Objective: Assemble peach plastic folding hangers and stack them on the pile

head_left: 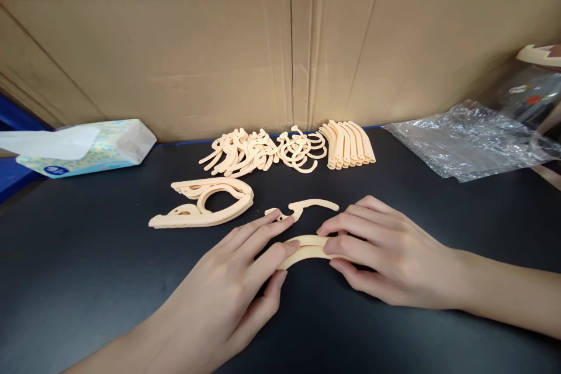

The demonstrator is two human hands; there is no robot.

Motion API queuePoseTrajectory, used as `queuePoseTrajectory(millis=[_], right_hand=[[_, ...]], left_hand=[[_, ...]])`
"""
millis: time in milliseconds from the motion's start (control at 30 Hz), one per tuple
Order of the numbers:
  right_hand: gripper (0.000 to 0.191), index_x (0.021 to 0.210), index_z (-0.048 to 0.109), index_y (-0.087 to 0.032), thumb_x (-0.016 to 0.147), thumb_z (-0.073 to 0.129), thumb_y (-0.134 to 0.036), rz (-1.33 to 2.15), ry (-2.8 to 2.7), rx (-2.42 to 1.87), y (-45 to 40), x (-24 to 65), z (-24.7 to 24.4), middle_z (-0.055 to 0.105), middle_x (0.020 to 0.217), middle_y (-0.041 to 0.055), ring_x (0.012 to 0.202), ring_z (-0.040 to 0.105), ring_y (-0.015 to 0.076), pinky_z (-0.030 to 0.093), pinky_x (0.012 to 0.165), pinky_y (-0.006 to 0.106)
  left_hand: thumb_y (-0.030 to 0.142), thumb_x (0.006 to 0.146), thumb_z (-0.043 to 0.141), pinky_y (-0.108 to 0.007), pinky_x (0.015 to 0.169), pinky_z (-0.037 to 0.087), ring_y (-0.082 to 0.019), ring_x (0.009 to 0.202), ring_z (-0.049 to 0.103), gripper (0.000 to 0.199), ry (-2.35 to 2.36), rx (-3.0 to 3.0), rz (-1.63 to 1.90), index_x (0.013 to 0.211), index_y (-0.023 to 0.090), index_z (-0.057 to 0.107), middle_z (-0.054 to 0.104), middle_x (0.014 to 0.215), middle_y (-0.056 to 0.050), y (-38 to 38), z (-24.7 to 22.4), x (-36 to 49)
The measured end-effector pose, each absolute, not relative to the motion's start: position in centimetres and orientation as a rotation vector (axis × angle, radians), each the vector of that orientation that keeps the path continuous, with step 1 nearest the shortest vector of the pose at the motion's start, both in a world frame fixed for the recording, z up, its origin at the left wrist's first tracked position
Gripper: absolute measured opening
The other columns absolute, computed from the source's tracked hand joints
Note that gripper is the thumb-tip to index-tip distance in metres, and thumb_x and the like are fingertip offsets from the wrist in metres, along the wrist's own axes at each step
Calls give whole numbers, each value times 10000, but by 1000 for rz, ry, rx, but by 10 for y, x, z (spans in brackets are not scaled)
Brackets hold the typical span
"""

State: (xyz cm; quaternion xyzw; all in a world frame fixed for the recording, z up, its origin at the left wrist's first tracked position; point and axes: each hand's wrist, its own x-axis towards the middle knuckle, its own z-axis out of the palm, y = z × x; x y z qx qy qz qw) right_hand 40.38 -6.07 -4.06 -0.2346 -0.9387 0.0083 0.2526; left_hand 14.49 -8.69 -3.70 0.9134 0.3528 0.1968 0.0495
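A curved cream plastic hanger arm, with a groove along its length, lies in front of me on the black table. My left hand pinches its left end between thumb and index finger, while the other fingertips reach a small cream hook piece just behind it. The right end is gripped by my right hand, whose fingers hide that end. To the left of the hook piece lie folded cream hangers, stacked on each other with a round opening in the middle.
At the back is a loose pile of cream hook pieces, beside a row of several curved arms. A tissue pack stands at the left. Clear plastic bags lie at the right. Cardboard closes off the back.
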Motion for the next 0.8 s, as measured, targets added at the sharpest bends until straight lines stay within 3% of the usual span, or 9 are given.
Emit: queuePoseTrajectory(millis=[200, 800], right_hand=[[68, 905, 638, -157, 885, 574, -143, 74, -2525, -641, -59, 405, -39, 692, 945, 38, 802, 602, 129, 401, 752, 298], [85, 905, 623, -164, 929, 542, -153, 78, -2545, -680, -57, 405, -39, 674, 915, 35, 810, 613, 135, 405, 755, 302]], left_hand=[[126, 961, 423, -332, 1118, 433, -186, 1327, 504, 254, 1082, 2769, 591, 1134, 196, 594, 612, 1352, -59, -86, -33, 147], [130, 956, 405, -359, 1094, 453, -210, 1306, 526, 272, 1086, 2775, 581, 1145, 196, 590, 623, 1324, -80, -86, -33, 148]])
